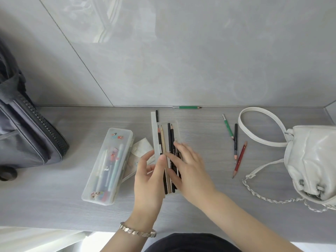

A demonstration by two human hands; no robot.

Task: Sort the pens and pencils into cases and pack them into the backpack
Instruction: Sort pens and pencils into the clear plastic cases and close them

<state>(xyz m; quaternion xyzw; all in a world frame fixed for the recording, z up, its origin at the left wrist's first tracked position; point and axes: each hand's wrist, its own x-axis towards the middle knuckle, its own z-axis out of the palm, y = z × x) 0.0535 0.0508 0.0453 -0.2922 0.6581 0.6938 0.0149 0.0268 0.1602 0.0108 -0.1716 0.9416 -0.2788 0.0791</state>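
A clear open case in the middle of the table holds several dark and tan pencils. My left hand grips the case's left edge, thumb on the pencils. My right hand lies flat with straight fingers pressing on the pencils. A closed frosted case with pens and stickers lies to the left. Loose on the table are a green pencil by the wall, a second green pencil, a black pencil and a red pencil. The grey backpack stands at far left.
A white handbag with a strap and chain sits at the right. A small white pouch lies between the two cases. A tiled wall rises behind the table. The table's near edge runs just below my wrists.
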